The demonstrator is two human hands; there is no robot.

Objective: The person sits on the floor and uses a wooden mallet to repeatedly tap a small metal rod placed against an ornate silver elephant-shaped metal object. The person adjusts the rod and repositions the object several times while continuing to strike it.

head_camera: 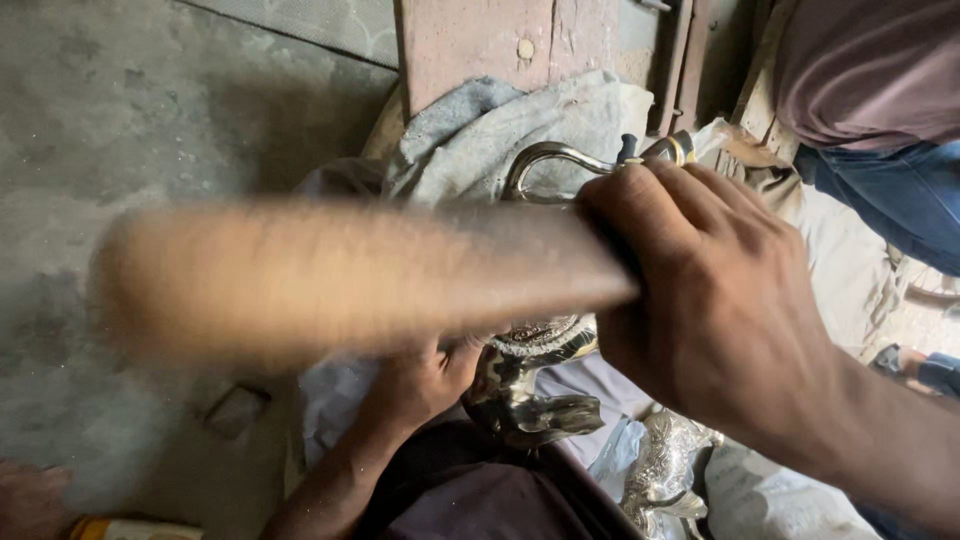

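Wood fills the middle of the view: a thick wooden mallet [340,280], blurred by motion, is clenched in the right hand [710,310], whose fingers close fully around its narrow end. Just below the mallet, the left hand [420,385] grasps a silver-coloured metal pot [530,385] with engraved decoration, and steadies it on the lap. The pot's curved handle [545,160] rises above the mallet, close to the right knuckles. Behind the handle lies a grey cloth [500,125] against a reddish wooden post [480,40]. Below the right wrist, a second engraved silver piece [665,470] rests beside the lap. At the far right another person in jeans [890,190] sits. It seems the hammering is in progress; how much shaping is left I cannot tell, because the mallet hides the struck place.
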